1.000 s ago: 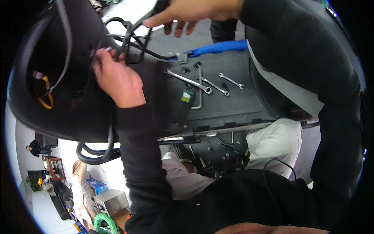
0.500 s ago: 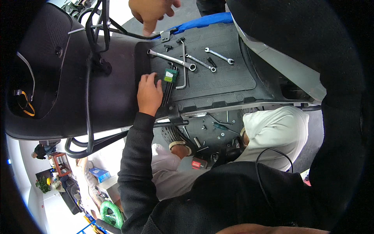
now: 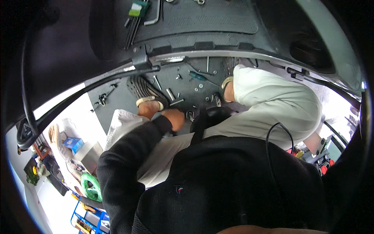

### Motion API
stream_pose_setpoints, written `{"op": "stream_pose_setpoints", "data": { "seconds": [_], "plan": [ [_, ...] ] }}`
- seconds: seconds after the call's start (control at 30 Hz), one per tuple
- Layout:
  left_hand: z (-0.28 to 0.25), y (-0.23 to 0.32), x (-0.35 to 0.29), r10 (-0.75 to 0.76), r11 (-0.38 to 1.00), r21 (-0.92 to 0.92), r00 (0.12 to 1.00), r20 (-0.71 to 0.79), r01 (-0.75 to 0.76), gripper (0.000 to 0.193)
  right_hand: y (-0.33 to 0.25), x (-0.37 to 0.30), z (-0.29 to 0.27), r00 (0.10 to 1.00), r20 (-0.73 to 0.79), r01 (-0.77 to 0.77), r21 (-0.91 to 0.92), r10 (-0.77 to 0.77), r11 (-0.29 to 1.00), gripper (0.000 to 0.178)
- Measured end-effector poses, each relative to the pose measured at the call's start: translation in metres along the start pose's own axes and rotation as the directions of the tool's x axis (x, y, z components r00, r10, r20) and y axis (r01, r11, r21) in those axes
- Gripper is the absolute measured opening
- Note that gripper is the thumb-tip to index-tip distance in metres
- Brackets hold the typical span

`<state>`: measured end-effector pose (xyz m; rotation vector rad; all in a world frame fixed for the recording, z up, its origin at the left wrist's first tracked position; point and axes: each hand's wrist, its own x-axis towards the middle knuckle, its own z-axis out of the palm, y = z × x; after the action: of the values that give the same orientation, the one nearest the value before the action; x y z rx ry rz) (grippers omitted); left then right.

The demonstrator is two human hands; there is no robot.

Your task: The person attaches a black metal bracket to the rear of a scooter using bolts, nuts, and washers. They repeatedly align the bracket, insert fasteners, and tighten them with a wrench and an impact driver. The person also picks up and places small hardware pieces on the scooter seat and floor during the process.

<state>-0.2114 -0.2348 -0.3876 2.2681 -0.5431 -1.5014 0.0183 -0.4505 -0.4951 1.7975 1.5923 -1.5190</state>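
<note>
- Left hand sits at the middle of the frame, at the end of our black sleeve; it is curled and reaches down toward the dark floor mat, but we cannot tell whether it grips anything. Our right hand is out of view.
- Dark panel fills the top of the frame, its curved pale edge crossing just above the mat.
- Our light trousers and sandalled feet rest on the mat, left and right of the hand.
- Black cable sweeps along the left rim, between us and the panel.
- Hex key set with a green holder lies at the upper left of the panel.
- Blue box stands at the lower left, with a green coil below it.
- Loose bolts and screws and a screwdriver with a blue-green handle lie scattered on the mat, just above the hand; little bare mat shows between them.
</note>
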Motion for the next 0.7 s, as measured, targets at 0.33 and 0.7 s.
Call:
{"op": "stream_pose_setpoints", "data": {
  "seconds": [0.33,0.7],
  "plan": [
    [0.109,-0.089,0.102,-0.565,0.824,-0.462,0.545,-0.619,0.329,0.023,0.055,0.077,0.117,0.947,-0.184,-0.232,0.174,0.263,0.957,0.067],
    [0.088,-0.078,0.136,-0.687,0.724,-0.582,0.465,-0.558,0.371,0.032,0.057,0.073,0.110,0.940,-0.193,-0.249,0.176,0.282,0.952,0.065]
  ]
}}
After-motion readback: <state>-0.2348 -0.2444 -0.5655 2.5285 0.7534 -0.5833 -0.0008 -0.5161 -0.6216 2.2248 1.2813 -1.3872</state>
